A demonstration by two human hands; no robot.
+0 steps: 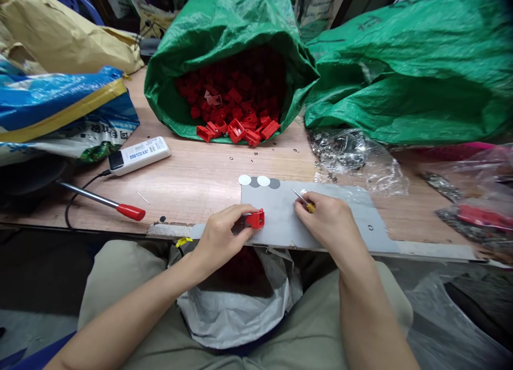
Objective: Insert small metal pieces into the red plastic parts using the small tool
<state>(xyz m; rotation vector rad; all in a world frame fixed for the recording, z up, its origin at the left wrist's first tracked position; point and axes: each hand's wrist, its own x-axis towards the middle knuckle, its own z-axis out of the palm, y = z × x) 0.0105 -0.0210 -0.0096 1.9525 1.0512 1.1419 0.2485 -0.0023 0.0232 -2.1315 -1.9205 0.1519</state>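
Red clip sits just left of my tool tip.
My left hand (222,236) pinches the red clip (255,219); my right hand (331,220), closed round a small screwdriver (303,200), lies just right of it.

A small assembly workshop: a green sack (224,33) spilling red plastic parts (236,105) onto a cluttered wooden workbench (200,172).

One camera only, worn on the person's head, looking forward and down from close above the lap. It faces across the near edge of the tabletop (192,177) toward the far edge, both forearms entering from below.
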